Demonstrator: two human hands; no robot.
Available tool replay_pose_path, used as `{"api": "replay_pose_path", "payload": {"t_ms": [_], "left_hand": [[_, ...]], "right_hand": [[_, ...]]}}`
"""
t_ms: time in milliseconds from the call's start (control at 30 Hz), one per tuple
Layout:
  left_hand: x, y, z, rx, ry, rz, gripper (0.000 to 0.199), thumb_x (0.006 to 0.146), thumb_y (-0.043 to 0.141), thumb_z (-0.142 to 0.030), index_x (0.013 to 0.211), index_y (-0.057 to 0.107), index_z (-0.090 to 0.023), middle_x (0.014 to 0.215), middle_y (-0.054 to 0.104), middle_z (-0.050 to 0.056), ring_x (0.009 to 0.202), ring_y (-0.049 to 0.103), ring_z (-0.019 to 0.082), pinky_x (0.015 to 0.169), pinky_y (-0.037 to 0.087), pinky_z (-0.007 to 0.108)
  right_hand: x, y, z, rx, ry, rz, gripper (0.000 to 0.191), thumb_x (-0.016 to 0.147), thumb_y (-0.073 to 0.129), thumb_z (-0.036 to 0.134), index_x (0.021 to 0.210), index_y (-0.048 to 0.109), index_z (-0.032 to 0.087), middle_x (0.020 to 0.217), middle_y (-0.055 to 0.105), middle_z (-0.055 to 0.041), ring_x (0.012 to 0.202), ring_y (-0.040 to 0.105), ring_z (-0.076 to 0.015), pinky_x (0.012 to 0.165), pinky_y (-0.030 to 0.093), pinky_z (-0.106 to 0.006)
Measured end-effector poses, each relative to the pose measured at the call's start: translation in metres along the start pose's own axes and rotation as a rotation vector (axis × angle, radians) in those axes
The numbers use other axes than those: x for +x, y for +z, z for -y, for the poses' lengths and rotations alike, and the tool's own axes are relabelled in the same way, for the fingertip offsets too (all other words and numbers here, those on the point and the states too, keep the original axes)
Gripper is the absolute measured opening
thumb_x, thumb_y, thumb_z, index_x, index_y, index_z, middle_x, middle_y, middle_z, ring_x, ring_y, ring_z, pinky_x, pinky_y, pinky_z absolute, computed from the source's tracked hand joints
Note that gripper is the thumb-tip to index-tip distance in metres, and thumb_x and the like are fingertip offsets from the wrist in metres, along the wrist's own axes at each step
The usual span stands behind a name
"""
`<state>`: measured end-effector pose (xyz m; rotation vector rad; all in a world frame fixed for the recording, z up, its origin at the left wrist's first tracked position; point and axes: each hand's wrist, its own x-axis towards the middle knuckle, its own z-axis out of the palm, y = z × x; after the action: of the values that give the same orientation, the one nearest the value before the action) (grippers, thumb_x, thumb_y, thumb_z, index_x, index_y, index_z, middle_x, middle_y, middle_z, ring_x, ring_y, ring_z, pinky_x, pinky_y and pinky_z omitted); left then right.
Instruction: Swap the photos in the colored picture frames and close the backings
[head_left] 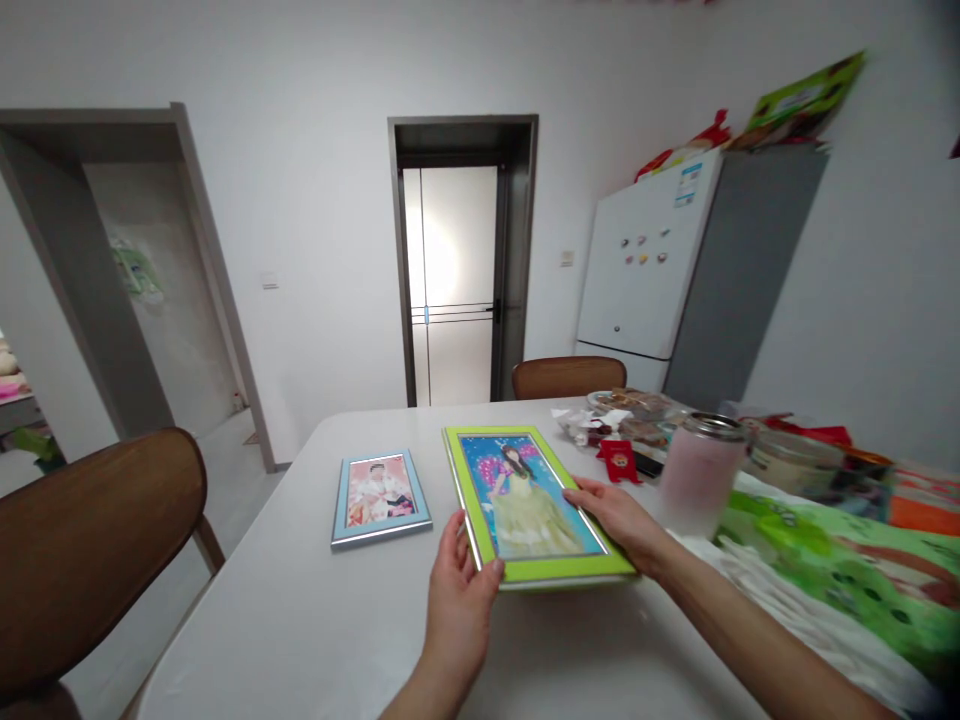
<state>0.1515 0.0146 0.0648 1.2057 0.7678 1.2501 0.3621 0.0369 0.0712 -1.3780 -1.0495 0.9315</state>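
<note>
A green picture frame point(525, 500) with a photo of a person in a pale yellow dress is held between my two hands, its near edge tilted a little above the table. My left hand point(459, 600) grips the near left corner, thumb on the front. On the right edge, my right hand point(619, 520) has its thumb over the border and its other fingers hidden beneath. To the left, a smaller blue picture frame point(381, 497) with a photo lies flat on the white table point(285, 620), apart from my hands.
On the table's right side stand a pink jar point(701, 480), a round tub point(795, 460), a red packet point(619, 461) and a green patterned bag point(847, 560). Brown chairs point(97, 550) are at the left and far side. A white fridge point(637, 260) stands behind.
</note>
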Motion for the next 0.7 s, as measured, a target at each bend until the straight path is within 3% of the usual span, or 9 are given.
{"api": "replay_pose_path", "payload": {"t_ms": [100, 200, 400, 467, 567, 633, 700], "left_hand": [[0.026, 0.019, 0.033, 0.137, -0.037, 0.013, 0.056, 0.067, 0.048, -0.006, 0.121, 0.033, -0.012, 0.119, 0.050, 0.011, 0.106, 0.049, 0.017, 0.087, 0.040, 0.023], [0.043, 0.028, 0.057, 0.297, -0.070, 0.018, 0.055, 0.066, 0.048, -0.005, 0.119, 0.037, -0.012, 0.116, 0.054, 0.009, 0.104, 0.050, 0.017, 0.088, 0.038, 0.024], [0.046, 0.025, 0.066, 0.655, -0.099, 0.069, 0.057, 0.070, 0.049, -0.018, 0.124, 0.032, -0.006, 0.117, 0.052, 0.013, 0.105, 0.050, 0.020, 0.086, 0.038, 0.025], [0.048, 0.011, 0.060, 0.773, -0.066, 0.083, 0.055, 0.073, 0.048, -0.023, 0.124, 0.032, -0.008, 0.121, 0.048, 0.012, 0.109, 0.046, 0.019, 0.089, 0.036, 0.024], [0.055, -0.028, 0.047, 0.981, 0.000, 0.034, 0.054, 0.073, 0.048, -0.022, 0.123, 0.032, -0.009, 0.132, 0.033, 0.013, 0.122, 0.027, 0.020, 0.100, 0.019, 0.029], [0.060, -0.060, 0.038, 1.124, 0.020, -0.020, 0.053, 0.071, 0.048, -0.018, 0.121, 0.034, -0.008, 0.135, 0.026, 0.015, 0.125, 0.016, 0.025, 0.102, 0.007, 0.039], [0.063, -0.088, 0.030, 1.244, 0.018, -0.035, 0.048, 0.069, 0.051, -0.018, 0.115, 0.040, -0.009, 0.131, 0.033, 0.017, 0.123, 0.020, 0.029, 0.099, 0.005, 0.046]], "right_hand": [[0.031, -0.023, -0.008, -0.169, 0.003, -0.025, 0.026, 0.063, 0.056, 0.020, 0.087, 0.064, 0.015, 0.070, 0.069, -0.0032, 0.057, 0.062, -0.0173, 0.053, 0.048, -0.026], [0.048, -0.032, -0.023, -0.315, -0.013, -0.069, 0.027, 0.062, 0.055, 0.017, 0.086, 0.065, 0.015, 0.077, 0.069, -0.0039, 0.066, 0.062, -0.0178, 0.060, 0.047, -0.025], [0.059, -0.041, -0.042, -0.555, -0.039, -0.181, 0.032, 0.059, 0.054, 0.016, 0.090, 0.064, 0.012, 0.092, 0.066, -0.0103, 0.082, 0.060, -0.0218, 0.076, 0.043, -0.029], [0.058, -0.039, -0.037, -0.607, -0.062, -0.209, 0.033, 0.060, 0.054, 0.017, 0.091, 0.063, 0.011, 0.093, 0.065, -0.0117, 0.085, 0.059, -0.0238, 0.079, 0.041, -0.033], [0.043, -0.018, -0.020, -0.638, -0.133, -0.208, 0.036, 0.064, 0.052, 0.022, 0.097, 0.061, 0.013, 0.095, 0.064, -0.0107, 0.085, 0.058, -0.0236, 0.079, 0.040, -0.034], [0.022, 0.010, -0.010, -0.626, -0.210, -0.142, 0.035, 0.068, 0.050, 0.027, 0.099, 0.059, 0.015, 0.097, 0.063, -0.0083, 0.083, 0.058, -0.0209, 0.078, 0.042, -0.032], [-0.004, 0.047, -0.007, -0.580, -0.342, 0.041, 0.032, 0.072, 0.046, 0.031, 0.098, 0.059, 0.018, 0.096, 0.062, -0.0061, 0.078, 0.058, -0.0178, 0.072, 0.044, -0.029]]}}
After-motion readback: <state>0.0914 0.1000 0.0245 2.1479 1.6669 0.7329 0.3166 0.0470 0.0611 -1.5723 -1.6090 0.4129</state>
